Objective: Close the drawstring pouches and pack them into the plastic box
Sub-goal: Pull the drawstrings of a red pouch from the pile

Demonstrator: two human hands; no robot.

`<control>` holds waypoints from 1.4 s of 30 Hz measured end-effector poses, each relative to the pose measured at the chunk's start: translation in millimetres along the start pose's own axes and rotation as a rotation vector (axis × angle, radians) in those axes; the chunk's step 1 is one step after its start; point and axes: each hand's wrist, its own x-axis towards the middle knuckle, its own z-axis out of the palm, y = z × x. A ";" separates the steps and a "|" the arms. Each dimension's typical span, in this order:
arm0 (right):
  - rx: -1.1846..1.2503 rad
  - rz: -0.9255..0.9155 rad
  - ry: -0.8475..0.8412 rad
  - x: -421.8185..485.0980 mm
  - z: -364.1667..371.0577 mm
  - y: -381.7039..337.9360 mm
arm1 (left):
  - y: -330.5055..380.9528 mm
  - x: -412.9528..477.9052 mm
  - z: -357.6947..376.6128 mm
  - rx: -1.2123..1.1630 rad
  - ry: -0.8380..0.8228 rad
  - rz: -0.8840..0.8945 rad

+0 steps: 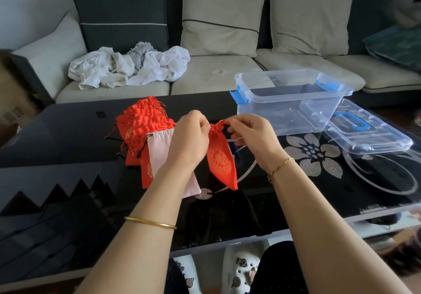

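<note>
- One red fabric drawstring pouch with a gold printed emblem [219,157] is in work. It hangs by its gathered neck between your hands, above the black glass table with the silver flower pattern [319,179].
- Your left hand [189,138]: fingers curled, pinching the pouch's neck from the left.
- Your right hand [252,138]: thumb and forefinger pinch the red cord at the mouth, other fingers loosely curled.
- Mouth looks puckered nearly shut; whether the cord is fully drawn, you cannot tell from this view.
- Stock to the left: a heap of red pouches with ruffled tops [141,120], just beside your left hand. A pale pink flat pouch [159,150] lies against it, partly under your left forearm.
- Clear plastic box with blue latches [273,116] stands open on the table, beyond your right hand. No pouch shows inside it.
- Clear lid with a blue handle [369,134] lies just beside the box, on its right.
- Judgement: early stage. First closure is close to done, packing not begun, and the heap remains.
</note>
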 end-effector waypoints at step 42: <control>-0.757 0.249 0.070 180.4 -16.8 -23.2 | 23.8 134.7 51.1 -0.410 -0.410 -0.477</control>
